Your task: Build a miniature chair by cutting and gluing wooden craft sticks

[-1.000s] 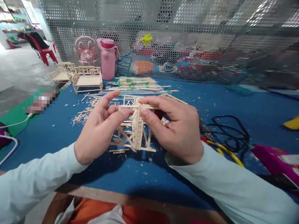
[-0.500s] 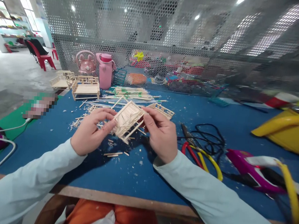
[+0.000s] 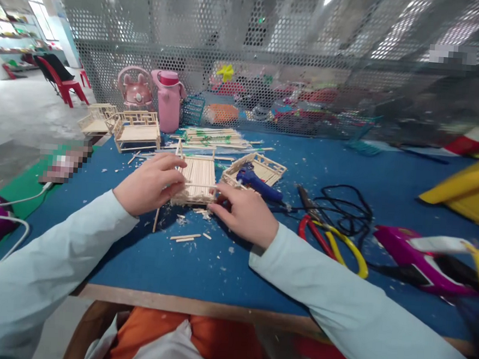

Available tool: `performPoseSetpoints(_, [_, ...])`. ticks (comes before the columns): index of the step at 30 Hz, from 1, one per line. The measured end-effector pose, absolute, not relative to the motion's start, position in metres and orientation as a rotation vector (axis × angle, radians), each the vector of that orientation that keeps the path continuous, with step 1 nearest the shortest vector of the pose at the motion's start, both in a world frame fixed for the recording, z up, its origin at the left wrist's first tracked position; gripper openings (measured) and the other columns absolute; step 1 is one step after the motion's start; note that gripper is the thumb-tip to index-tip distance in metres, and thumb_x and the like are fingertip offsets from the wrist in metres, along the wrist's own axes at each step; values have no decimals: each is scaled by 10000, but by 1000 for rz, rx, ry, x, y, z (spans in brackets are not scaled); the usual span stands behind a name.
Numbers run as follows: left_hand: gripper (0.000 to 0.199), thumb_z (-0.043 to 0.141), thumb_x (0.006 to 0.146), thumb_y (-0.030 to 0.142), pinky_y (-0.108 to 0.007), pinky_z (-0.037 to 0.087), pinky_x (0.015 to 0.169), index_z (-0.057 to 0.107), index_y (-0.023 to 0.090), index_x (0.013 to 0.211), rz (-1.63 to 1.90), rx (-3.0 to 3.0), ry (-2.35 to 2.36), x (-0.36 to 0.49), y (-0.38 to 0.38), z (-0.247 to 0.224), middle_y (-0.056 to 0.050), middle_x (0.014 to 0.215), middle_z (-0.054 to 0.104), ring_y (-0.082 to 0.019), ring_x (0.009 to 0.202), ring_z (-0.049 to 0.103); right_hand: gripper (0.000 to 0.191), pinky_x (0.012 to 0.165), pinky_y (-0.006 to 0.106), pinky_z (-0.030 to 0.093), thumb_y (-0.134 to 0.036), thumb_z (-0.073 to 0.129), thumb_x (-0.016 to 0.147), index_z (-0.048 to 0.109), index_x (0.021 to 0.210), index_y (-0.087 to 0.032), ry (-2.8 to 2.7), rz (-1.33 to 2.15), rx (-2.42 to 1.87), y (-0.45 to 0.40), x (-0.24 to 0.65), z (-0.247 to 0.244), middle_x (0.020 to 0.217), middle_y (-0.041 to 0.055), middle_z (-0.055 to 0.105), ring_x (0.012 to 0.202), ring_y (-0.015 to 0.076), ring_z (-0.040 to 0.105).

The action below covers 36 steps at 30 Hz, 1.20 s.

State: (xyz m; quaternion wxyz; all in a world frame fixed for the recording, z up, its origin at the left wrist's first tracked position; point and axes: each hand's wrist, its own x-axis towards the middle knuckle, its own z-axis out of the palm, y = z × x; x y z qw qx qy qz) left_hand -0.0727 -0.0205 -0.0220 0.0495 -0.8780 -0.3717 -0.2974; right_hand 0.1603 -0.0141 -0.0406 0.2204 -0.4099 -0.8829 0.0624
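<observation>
A miniature bench made of wooden sticks (image 3: 199, 172) stands upright on the blue table between my hands, its slatted seat facing me. My left hand (image 3: 151, 183) grips its left side with curled fingers. On the opposite side, my right hand (image 3: 243, 212) pinches the lower right corner between thumb and fingers. A thin stick crosses the front of the seat between the fingertips. Just beyond my right hand, a blue glue gun (image 3: 263, 185) lies against a second small stick bench (image 3: 259, 165). My fingers hide parts of the held bench's sides.
Behind are a bundle of sticks (image 3: 209, 137), finished stick benches (image 3: 137, 130) and a pink bottle (image 3: 170, 101) before a perforated metal screen (image 3: 305, 58). Red-and-yellow handled pliers (image 3: 318, 229), a black cable (image 3: 348, 209) and a purple device (image 3: 422, 263) lie right. Stick offcuts (image 3: 186, 237) litter the front.
The bench, earlier tilted in the air between my hands, has been lowered and turned upright onto the table. My right hand has moved slightly left and down; the blue glue gun is now visible.
</observation>
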Motion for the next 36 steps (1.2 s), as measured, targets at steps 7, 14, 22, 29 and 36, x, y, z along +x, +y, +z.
performPoseSetpoints(7, [1015, 789, 623, 464, -504, 274, 1125, 255, 185, 1440, -1442, -2642, -1193, -66, -26, -56, -211, 1440, 392, -342, 1350, 364, 81, 474, 250, 388, -219, 602, 738, 583, 815, -202, -2047, 175, -1072, -4, 194, -20, 567, -34, 558, 458, 105, 483])
performPoseSetpoints(14, [1046, 804, 624, 425, -481, 436, 1020, 212, 217, 1461, -1819, -2690, -1656, -52, -24, -76, -207, 1511, 252, -366, 1373, 314, 300, 565, 260, 443, -186, 632, 670, 546, 957, -178, -2197, 287, -1008, -11, 177, -37, 833, 32, 588, 635, 123, 508])
performPoseSetpoints(22, [905, 782, 657, 356, -390, 528, 859, 262, 220, 1386, -2007, -2650, -1683, -41, -28, -72, -171, 1301, 466, -294, 1175, 533, 24, 621, 263, 416, -179, 615, 752, 616, 759, -157, -2232, 559, -1031, -12, 165, -44, 715, 7, 589, 631, 117, 516])
performPoseSetpoints(29, [953, 779, 667, 314, -313, 520, 677, 199, 231, 1419, -1882, -2711, -1820, -48, -27, -73, -90, 1042, 561, -163, 733, 603, 32, 665, 281, 428, -156, 618, 748, 643, 765, -146, -2205, 553, -1047, -10, 166, -48, 738, 23, 616, 664, 130, 536])
performPoseSetpoints(36, [1000, 786, 656, 293, -338, 529, 712, 168, 193, 1437, -1746, -2718, -1723, -54, -20, -80, -80, 1029, 568, -174, 767, 614, 303, 717, 308, 457, -111, 600, 653, 628, 953, -150, -2181, 478, -985, -13, 159, -50, 900, 57, 573, 807, 173, 546])
